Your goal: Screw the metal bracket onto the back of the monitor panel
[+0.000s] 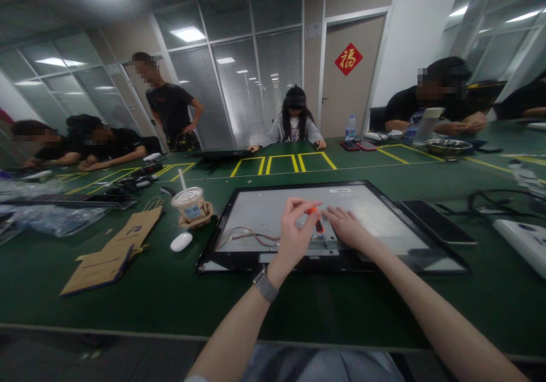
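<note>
A large flat display panel (pixel 264 204) with a black frame and grey metal back lies face down in front of me. My left hand (pixel 296 227), with a watch on the wrist, is closed around an orange-and-black screwdriver (pixel 319 225). The screwdriver stands nearly upright, its tip down near a small bracket (pixel 319 245) at the panel's near edge; whether it sits in a screw I cannot make out. Flat on the panel, just right of the tool, rests my right hand (pixel 348 228), fingers stretched out. Brown wires (pixel 251 234) run across the panel's left part.
Left of the panel are a drink cup with straw (pixel 189 202), a white mouse (pixel 181 241) and a brown paper bag (pixel 117 245). A black phone-like slab (pixel 437 221) and a white device (pixel 522 245) lie right. Several people sit around the green table (pixel 170 308); one person stands.
</note>
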Tool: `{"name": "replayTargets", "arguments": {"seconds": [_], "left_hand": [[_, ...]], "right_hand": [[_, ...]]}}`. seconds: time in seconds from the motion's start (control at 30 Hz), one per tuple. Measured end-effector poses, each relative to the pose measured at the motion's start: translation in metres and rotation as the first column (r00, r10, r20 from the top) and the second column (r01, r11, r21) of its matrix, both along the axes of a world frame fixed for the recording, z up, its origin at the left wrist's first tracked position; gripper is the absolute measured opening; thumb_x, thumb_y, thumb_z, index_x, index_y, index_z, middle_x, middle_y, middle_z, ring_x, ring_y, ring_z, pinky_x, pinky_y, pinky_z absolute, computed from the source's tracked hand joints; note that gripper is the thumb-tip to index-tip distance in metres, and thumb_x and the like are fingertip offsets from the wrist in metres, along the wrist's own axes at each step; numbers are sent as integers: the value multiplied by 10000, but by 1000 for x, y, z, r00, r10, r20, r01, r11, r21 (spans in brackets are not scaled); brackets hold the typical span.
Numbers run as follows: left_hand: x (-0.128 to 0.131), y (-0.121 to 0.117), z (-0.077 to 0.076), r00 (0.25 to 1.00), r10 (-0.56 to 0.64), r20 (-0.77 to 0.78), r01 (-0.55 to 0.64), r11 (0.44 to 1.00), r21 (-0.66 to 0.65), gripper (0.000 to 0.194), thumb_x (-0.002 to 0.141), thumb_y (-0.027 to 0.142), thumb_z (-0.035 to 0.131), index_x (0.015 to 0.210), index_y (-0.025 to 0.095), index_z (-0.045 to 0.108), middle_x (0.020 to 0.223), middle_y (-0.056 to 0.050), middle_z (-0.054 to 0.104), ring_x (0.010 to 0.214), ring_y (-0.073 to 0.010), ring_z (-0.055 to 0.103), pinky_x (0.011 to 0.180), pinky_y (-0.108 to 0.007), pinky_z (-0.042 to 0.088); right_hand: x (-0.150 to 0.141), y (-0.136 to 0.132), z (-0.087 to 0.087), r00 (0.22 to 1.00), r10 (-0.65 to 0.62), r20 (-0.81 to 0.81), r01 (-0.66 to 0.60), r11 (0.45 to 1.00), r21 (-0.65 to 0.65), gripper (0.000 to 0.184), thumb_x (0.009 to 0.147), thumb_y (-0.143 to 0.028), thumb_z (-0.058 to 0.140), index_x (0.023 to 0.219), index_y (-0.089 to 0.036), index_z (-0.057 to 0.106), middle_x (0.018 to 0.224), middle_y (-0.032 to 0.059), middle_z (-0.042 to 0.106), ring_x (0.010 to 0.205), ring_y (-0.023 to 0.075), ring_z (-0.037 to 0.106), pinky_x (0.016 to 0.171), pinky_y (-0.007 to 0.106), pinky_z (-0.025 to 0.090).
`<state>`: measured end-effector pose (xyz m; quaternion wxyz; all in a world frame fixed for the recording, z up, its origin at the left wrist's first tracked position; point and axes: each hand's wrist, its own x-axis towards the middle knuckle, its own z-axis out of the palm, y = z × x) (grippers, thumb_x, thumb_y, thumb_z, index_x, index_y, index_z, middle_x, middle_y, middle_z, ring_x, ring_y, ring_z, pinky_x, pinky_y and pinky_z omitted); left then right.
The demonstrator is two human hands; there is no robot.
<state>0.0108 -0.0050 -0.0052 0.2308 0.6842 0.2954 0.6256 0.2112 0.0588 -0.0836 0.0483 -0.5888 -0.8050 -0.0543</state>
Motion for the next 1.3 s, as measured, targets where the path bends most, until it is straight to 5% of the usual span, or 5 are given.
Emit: {"name": "replayTargets", "arguments": {"seconds": [0.47,0.7,0.9,1.17,1.3], "left_hand": [[-3,1,1,1000,-18,-6,18,1000,-23,217,941,312,598,1079,211,733,923,-40,587,894,-164,588,862,-303,475],[-4,3,0,991,-125,40,127,989,-71,330,1023,289,409,1223,185,650,1051,-83,659,1018,-192,616,944,-353,461],[-2,1,1,1000,-17,-11,17,1000,-22,213,938,318,596,1064,211,731,941,-46,577,912,-172,584,877,-323,478],[-4,1,1,991,-127,33,129,988,-81,314,1021,267,403,1164,187,670,1058,-80,647,1006,-188,604,942,-342,448],[-3,2,2,998,-57,0,57,997,-44,230,959,329,559,1062,210,726,1001,-62,593,968,-188,579,909,-342,467]], "right_hand": [[0,0,-2,1000,2,-13,-2,1000,30,528,985,-206,260,1472,-197,465,1539,149,434,1386,333,432,1077,568,379],[1,2,-5,1000,16,-27,-15,999,41,528,981,-206,264,1468,-200,468,1533,154,443,1384,324,436,1073,572,381],[2,3,-6,999,0,-35,1,1000,29,528,996,-234,239,1476,-209,458,1540,143,434,1389,326,429,1085,570,366],[1,0,-2,1000,-1,-9,1,1000,17,516,996,-218,265,1476,-212,454,1545,132,430,1393,314,426,1086,546,377],[0,-1,0,1000,-7,-21,7,1000,11,519,994,-217,267,1478,-213,453,1547,140,424,1396,322,422,1088,559,372]]}}
